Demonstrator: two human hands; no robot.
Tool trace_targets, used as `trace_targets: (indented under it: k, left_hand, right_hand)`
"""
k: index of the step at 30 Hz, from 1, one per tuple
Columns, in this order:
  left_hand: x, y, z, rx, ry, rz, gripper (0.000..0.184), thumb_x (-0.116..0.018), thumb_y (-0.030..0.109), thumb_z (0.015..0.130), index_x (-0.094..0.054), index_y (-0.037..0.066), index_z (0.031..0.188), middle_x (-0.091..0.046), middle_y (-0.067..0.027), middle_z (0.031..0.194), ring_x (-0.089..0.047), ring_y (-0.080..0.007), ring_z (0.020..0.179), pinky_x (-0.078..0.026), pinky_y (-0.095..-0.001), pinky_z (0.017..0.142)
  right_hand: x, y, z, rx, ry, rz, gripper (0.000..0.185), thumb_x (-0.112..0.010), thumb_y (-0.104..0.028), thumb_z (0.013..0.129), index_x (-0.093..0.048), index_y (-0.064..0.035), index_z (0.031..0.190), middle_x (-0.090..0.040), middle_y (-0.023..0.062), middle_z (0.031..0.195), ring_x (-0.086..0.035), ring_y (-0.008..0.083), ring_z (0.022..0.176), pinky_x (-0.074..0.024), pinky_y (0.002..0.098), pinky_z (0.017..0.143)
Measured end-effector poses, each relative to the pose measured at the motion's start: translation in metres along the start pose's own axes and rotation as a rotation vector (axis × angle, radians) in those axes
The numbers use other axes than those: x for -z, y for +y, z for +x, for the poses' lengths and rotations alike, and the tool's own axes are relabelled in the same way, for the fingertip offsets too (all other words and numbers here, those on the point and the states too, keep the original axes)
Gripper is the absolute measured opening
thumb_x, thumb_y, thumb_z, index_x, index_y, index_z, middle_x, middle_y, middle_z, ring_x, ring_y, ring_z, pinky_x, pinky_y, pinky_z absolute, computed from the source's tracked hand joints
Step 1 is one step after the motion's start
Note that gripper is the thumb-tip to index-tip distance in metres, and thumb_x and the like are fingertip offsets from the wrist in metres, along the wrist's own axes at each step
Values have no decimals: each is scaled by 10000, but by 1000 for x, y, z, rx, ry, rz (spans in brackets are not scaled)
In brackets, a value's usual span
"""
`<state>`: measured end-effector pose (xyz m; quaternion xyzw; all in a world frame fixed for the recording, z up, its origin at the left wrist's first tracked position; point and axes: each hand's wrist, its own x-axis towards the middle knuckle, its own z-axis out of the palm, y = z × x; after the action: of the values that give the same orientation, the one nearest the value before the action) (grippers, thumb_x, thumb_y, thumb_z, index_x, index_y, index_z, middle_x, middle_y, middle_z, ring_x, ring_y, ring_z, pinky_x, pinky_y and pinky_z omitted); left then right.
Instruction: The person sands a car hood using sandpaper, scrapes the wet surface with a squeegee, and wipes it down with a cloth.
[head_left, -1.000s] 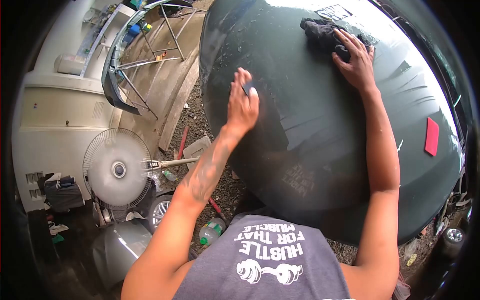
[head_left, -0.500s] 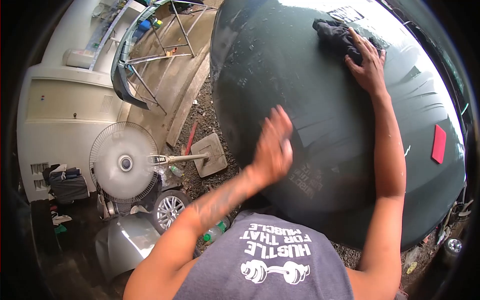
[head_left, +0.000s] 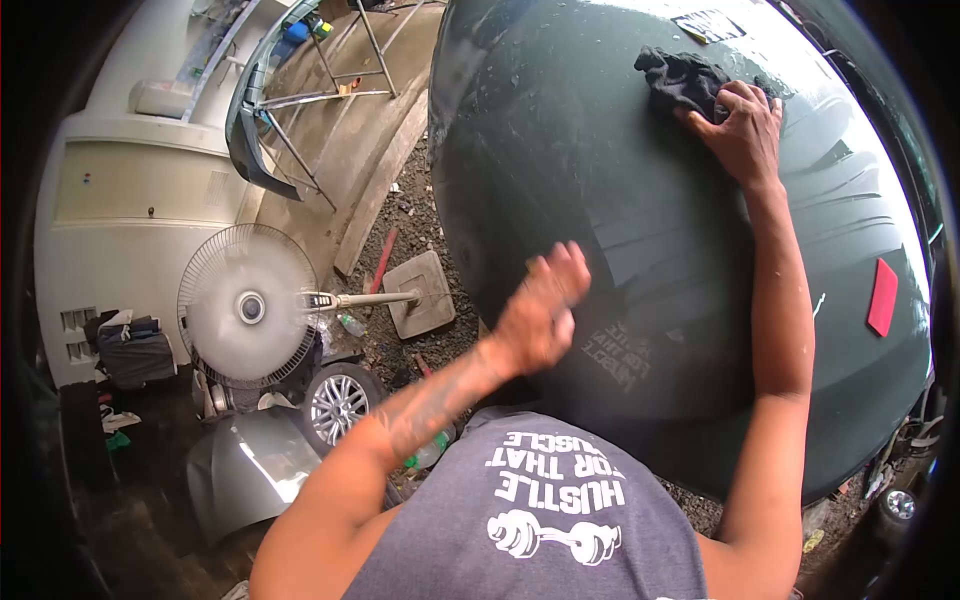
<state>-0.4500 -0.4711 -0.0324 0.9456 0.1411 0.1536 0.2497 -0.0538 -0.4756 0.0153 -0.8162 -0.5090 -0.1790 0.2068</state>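
Note:
A dark green car hood fills the middle and right, wet and streaked in places. Near its far end my right hand is closed on a crumpled black cloth, pressing it against the panel. My left hand hangs over the hood's near left part, apart from anything, its fingers loosely bent and slightly blurred, with nothing seen in them. A red flat pad rests on the hood at the right.
Left of the hood stands a pedestal fan on a square base. A wheel and a silver panel lie below it. A metal frame holds a bumper. Gravel borders the car.
My right hand has bunched its fingers tighter on the cloth and shifted slightly down and right. My left hand has dropped a little, its fingers more bent. The view has tilted slightly.

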Motion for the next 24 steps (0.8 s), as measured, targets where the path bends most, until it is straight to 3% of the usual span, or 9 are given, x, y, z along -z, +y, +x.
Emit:
trace_targets:
  k: [4,5,7,10,14,17,21,22,24]
  left_hand:
    - [21,-94,66,221,339,162,608,-364,191,1009,-306,-109,1535,-269,-309,1619,-233,-448,1524,-181,-509,1259]
    - [20,-89,72,268,380,165,612,-356,200,1012,-302,-115,1534,-262,-306,1624,-221,-443,1529,-170,-506,1263]
    - [0,-26,27,195,301,73,635,-383,220,1006,-291,-53,1572,-257,-257,1649,-189,-394,1555,-125,-456,1273]
    - [-15,13,-22,72,-45,-20,688,-457,161,911,-350,-22,1565,-254,-211,1668,-183,-347,1570,-107,-440,1277]
    - [27,-78,54,145,270,51,563,-362,210,1036,-375,-75,1521,-294,-260,1631,-252,-402,1530,-167,-453,1267]
    - [12,-82,70,278,412,192,603,-338,233,1033,-311,-96,1539,-269,-297,1623,-259,-448,1513,-190,-494,1262]
    - [-24,32,-10,60,-21,35,656,-429,188,936,-361,-60,1539,-280,-263,1641,-242,-408,1538,-138,-475,1267]
    - [-9,20,-4,24,-17,-18,672,-439,170,921,-348,-45,1550,-263,-262,1647,-232,-398,1545,-137,-476,1268]
    - [17,-21,40,128,164,78,627,-399,196,990,-309,-62,1555,-282,-285,1626,-246,-418,1531,-164,-498,1262]
  right_hand:
    - [6,-10,-3,-87,-111,-34,331,-740,-319,834,-749,-108,1089,-667,33,1293,-535,261,1330,-241,693,1171]
    - [2,-15,-6,-33,63,50,295,-717,-246,839,-747,-132,1110,-646,23,1340,-502,259,1372,-225,688,1185]
    - [0,-16,-2,31,251,131,292,-693,-173,843,-745,-157,1131,-624,13,1386,-469,257,1414,-209,683,1200]
    - [-6,-4,-3,324,35,102,312,-596,-35,853,-743,-178,1088,-618,-27,1385,-437,239,1443,-194,733,1181]
    - [12,-9,-1,234,-66,163,142,-706,-226,840,-708,-102,910,-670,20,1191,-499,261,1358,-220,728,1172]
    - [20,-24,-4,183,-16,134,281,-763,-329,807,-691,-62,860,-672,32,1147,-520,272,1308,-217,749,1155]
    - [7,-18,-1,171,45,197,284,-778,-291,800,-664,-35,749,-690,65,1016,-570,274,1202,-413,520,1081]
    - [10,-19,0,200,74,176,258,-782,-243,785,-653,-28,724,-678,82,939,-599,279,1125,-471,424,970]
    - [12,-16,-2,189,47,201,244,-784,-223,773,-649,-25,727,-666,85,919,-605,285,1081,-481,426,946]
